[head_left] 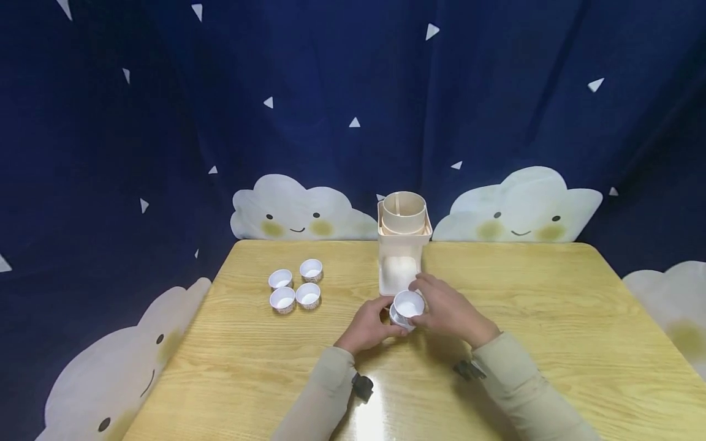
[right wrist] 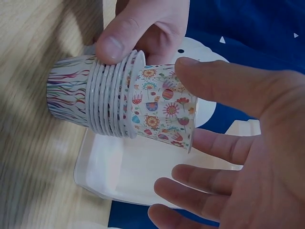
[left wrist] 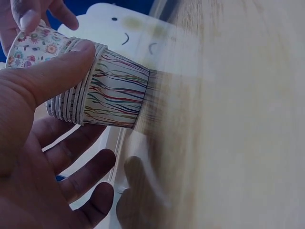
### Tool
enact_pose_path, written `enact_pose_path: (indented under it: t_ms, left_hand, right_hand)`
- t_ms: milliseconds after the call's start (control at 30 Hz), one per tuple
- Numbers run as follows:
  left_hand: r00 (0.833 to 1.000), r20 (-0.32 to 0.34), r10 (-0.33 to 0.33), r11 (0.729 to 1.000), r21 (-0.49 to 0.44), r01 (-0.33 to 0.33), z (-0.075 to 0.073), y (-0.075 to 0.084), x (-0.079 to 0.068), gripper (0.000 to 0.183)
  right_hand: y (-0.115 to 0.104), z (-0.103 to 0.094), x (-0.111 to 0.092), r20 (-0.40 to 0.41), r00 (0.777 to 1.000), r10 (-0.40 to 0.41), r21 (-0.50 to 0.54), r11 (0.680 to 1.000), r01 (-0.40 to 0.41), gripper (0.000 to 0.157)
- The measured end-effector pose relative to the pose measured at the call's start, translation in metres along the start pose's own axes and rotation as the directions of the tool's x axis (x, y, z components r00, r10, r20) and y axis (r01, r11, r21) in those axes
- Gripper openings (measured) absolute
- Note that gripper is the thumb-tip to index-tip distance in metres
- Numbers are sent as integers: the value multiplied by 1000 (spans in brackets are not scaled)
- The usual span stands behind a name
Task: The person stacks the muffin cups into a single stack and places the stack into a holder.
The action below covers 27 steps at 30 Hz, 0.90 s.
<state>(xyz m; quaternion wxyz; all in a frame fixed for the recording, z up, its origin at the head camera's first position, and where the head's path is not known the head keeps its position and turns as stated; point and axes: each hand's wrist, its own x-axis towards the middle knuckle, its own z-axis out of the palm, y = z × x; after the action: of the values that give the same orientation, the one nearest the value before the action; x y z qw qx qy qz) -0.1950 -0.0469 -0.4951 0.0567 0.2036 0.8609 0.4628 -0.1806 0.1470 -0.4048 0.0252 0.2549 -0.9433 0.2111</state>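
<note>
In the head view my left hand [head_left: 366, 326] grips a nested stack of paper cups [left wrist: 116, 90] close over the table. Its thumb presses the stacked rims in the left wrist view; the lowest cup has wavy coloured stripes. My right hand [head_left: 448, 309] pinches the rim of a flower-patterned paper cup [right wrist: 159, 109] between thumb and fingers. That cup's base sits inside the stack's top cup, with most of its wall standing out. Just behind the hands stands a cream cup dispenser [head_left: 401, 245], a round tube [head_left: 404, 214] on its top.
To the left, several white-lined paper cups [head_left: 308, 295] stand upright in a group on the wooden table [head_left: 231, 367]. Behind the table's far edge hangs a dark blue curtain [head_left: 331, 73] with cloud shapes [head_left: 298, 208].
</note>
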Motion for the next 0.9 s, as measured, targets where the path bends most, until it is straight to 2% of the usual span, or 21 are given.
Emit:
enact_pose_path:
  t_ms: [533, 733, 900]
  left_hand:
    - [1000, -12, 19, 1000, 9, -19, -5, 0, 3, 60]
    - [1000, 2, 3, 1000, 12, -3, -3, -1, 3, 62]
    - [1000, 11, -23, 1000, -5, 23, -1, 1, 2, 63]
  right_hand:
    - [2, 3, 5, -9, 1000, -24, -3, 1000, 24, 46]
    - [1, 4, 3, -11, 1000, -8, 6, 1000, 8, 46]
    - [1, 6, 2, 18, 1000, 5, -6, 1000, -5, 46]
